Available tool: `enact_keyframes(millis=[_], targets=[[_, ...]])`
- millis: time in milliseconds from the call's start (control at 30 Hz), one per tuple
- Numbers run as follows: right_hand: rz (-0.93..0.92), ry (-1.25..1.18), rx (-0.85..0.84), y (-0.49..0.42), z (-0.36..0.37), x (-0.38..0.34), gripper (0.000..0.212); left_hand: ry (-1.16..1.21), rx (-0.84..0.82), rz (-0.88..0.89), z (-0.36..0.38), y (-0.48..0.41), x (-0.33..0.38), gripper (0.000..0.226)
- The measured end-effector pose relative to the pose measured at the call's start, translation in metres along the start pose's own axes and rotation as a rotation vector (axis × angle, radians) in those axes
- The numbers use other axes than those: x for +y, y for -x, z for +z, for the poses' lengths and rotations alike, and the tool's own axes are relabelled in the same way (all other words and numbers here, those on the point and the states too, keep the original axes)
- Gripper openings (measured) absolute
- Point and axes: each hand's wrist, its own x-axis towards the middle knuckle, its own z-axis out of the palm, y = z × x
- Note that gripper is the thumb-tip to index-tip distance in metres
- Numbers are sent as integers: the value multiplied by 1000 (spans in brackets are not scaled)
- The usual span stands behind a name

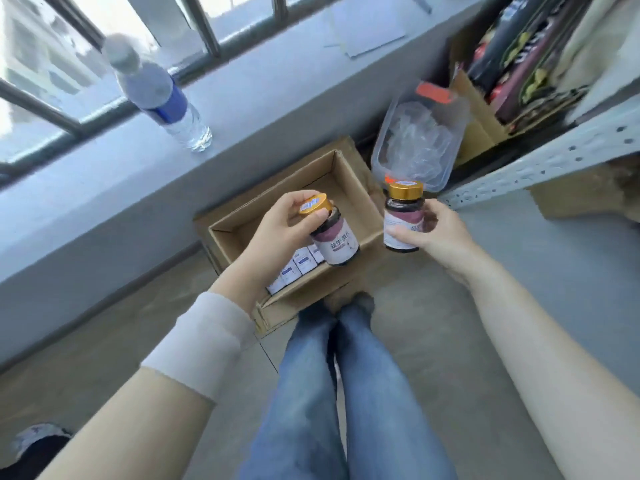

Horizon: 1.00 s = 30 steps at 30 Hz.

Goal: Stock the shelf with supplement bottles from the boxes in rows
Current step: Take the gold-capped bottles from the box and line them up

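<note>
While both hands are raised over the floor, each one holds a dark bottle with a gold cap. The left hand (277,223) pinches the cap of its bottle (337,245) between thumb and fingertips, and that bottle hangs tilted above the open box (349,192). The right hand (433,233) is curled round the body of the second bottle (401,216), which stands upright, just off the box's right edge.

A row of small white cartons (301,266) lies along the near side of the box, partly hidden by the left bottle and wrist. A pale band (204,344) wraps the left forearm. Legs in jeans (346,375) stand just before the box.

Beyond the right bottle a clear tub (419,140) with orange clips leans between the box and the shelf rail (540,161), a grey perforated bar running across the right side. Behind the tub sits another open carton (481,133), packed with dark printed packets (519,64). A water bottle (162,98) stands on the grey sill (277,81) under the barred window, with a sheet of paper (367,29) farther along.
</note>
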Motion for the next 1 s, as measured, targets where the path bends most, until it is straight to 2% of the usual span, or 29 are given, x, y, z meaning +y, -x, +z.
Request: enact_keyframes(millis=[100, 200, 233, 333, 367, 433, 500, 567, 667, 900, 1000], targets=[[9, -123, 81, 65, -29, -6, 50, 109, -32, 25, 46, 36, 39, 15], [23, -174, 164, 121, -60, -2, 65, 199, -106, 40, 93, 64, 70, 27], [11, -205, 182, 139, -71, 2, 63, 225, -138, 47, 109, 72, 78, 28], [-16, -323, 202, 191, -102, 15, 26, 280, -265, 25, 158, 94, 95, 29], [-27, -362, 197, 208, -111, 21, 19, 246, -300, 32, 174, 102, 99, 31], [-55, -418, 210, 236, -129, 33, 19, 107, -363, 91, 208, 117, 105, 30], [-82, -505, 224, 258, -149, 51, 40, 44, -435, 119, 241, 129, 107, 28], [-107, -627, 255, 281, -170, 71, 49, 24, -509, 119, 274, 141, 107, 22], [-138, -690, 316, 314, -203, 104, 35, -45, -612, 167, 328, 156, 110, 18], [-229, -685, 612, 359, -286, 146, 40, -208, -793, 367, 449, 171, 160, 10], [-250, -659, 729, 358, -322, 146, 41, -245, -782, 446, 493, 160, 190, 21]])
